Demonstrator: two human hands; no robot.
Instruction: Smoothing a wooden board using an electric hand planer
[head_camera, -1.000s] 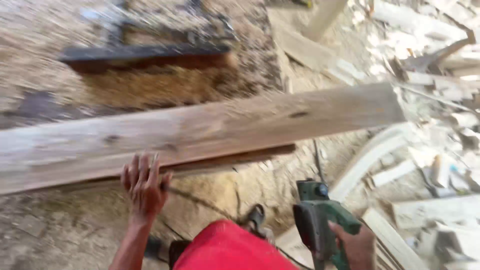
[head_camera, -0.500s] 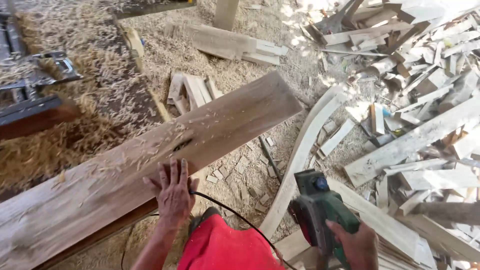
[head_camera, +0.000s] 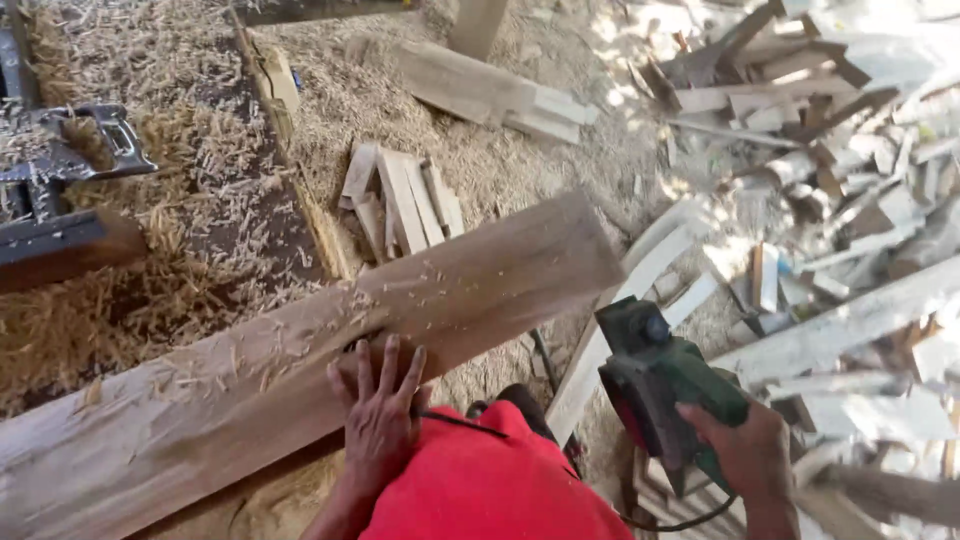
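A long wooden plank (head_camera: 300, 360) runs from the lower left up to the centre right, dusted with shavings. My left hand (head_camera: 380, 415) lies flat on its near edge, fingers spread. My right hand (head_camera: 745, 455) grips the handle of a green electric hand planer (head_camera: 660, 385), held off the plank to its right, above the ground. A black power cord (head_camera: 680, 522) trails from the tool. My red clothing (head_camera: 490, 485) fills the bottom centre.
Sawdust and shavings (head_camera: 180, 270) cover the ground. A dark metal machine (head_camera: 60, 200) stands at the left. Short wood offcuts (head_camera: 400, 200) lie behind the plank. A heap of scrap boards (head_camera: 820, 130) fills the right side.
The view has swung left and tilted, so the plank now slopes upward to the right. My left hand stays on the plank; the planer stays in my right hand, raised slightly.
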